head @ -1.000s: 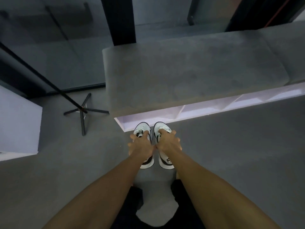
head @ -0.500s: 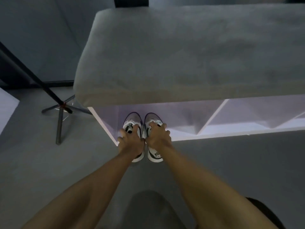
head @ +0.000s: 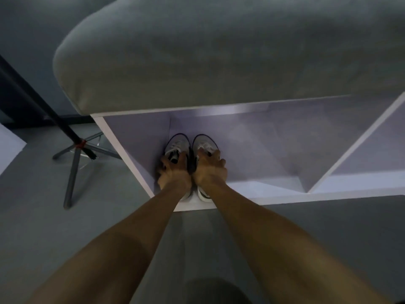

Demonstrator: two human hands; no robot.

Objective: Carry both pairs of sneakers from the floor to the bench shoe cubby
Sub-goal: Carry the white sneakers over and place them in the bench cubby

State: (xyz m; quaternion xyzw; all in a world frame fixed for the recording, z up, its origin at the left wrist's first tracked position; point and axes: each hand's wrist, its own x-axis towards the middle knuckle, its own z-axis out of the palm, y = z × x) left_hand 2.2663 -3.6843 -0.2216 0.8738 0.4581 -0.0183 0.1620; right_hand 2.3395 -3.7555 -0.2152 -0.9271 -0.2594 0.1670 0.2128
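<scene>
A pair of white sneakers with dark trim sits side by side inside the leftmost white cubby [head: 274, 198] of the bench, toes pointing inward. My left hand [head: 174, 172] grips the left sneaker [head: 178, 142] from above at its opening. On the right sneaker [head: 205, 142], my right hand [head: 210, 170] holds the same way. The heels [head: 205, 196] stick out just at the cubby's front lip. No second pair is in view.
The grey cushioned bench seat [head: 219, 51] overhangs the cubby. A white divider [head: 355, 148] separates it from another cubby on the right. A black stand with grey tripod legs [head: 74, 163] is on the grey floor to the left.
Both hands have pushed the sneakers forward from the floor in front of the bench into the leftmost cubby. My head has come lower and closer to the bench.
</scene>
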